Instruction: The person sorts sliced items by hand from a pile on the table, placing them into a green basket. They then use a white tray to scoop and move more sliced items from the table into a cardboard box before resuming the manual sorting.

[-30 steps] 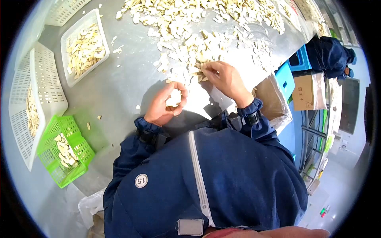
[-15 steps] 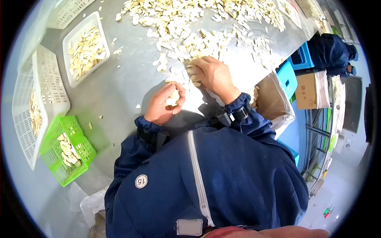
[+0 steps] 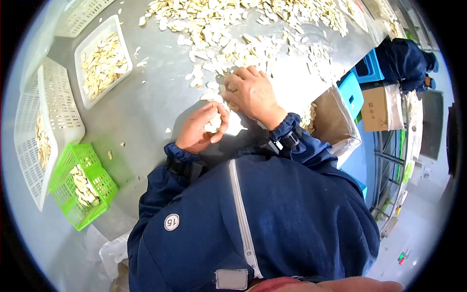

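Pale cream slices, flat and irregular like a dried root or mushroom, are cupped in my left hand, its fingers curled round the held slices. Just right of it, my right hand bends its fingers down over slices at the near edge of the spread; its fingertips are partly hidden. Loose slices lie between the two hands. Beyond them a wide heap of slices covers the far part of the metal table.
On the left stand a white tray of slices, a white perforated basket and a green basket, each holding slices. At right sit a lined bin, a cardboard box and blue stools. Another person is at the far right.
My right hand has shifted left and slightly nearer, closer to my left hand, with its fingers more bent. My left hand stays nearly in place, still holding slices.
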Available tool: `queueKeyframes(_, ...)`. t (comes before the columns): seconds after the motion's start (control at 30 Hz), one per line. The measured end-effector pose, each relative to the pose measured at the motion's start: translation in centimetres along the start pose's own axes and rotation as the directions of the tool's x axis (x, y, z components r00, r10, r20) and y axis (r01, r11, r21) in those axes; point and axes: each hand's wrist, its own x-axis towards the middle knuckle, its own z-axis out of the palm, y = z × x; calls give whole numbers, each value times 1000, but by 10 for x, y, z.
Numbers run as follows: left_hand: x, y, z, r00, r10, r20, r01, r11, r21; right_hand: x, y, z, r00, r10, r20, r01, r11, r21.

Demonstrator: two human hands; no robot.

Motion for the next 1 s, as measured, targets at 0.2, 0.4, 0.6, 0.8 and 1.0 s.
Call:
queueKeyframes(0.2,-1,2,3,999,-41,-5,41,999,-24,0,2,6,998,30,47,-34,997,73)
queueKeyframes(0.4,0,0,1,999,-51,19,52,998,-26,4,-10,8,998,0,64,-5,997,81)
queueKeyframes(0.6,0,3,5,999,-36,-13,35,999,-37,4,-1,17,993,89,83,-104,975,195)
queueKeyframes(0.8,-1,4,3,997,-75,30,74,997,25,1,8,-2,994,102,34,-105,990,96)
queueKeyframes(1.0,-1,3,2,995,-91,33,90,995,31,0,-8,10,995,75,73,-81,994,73)
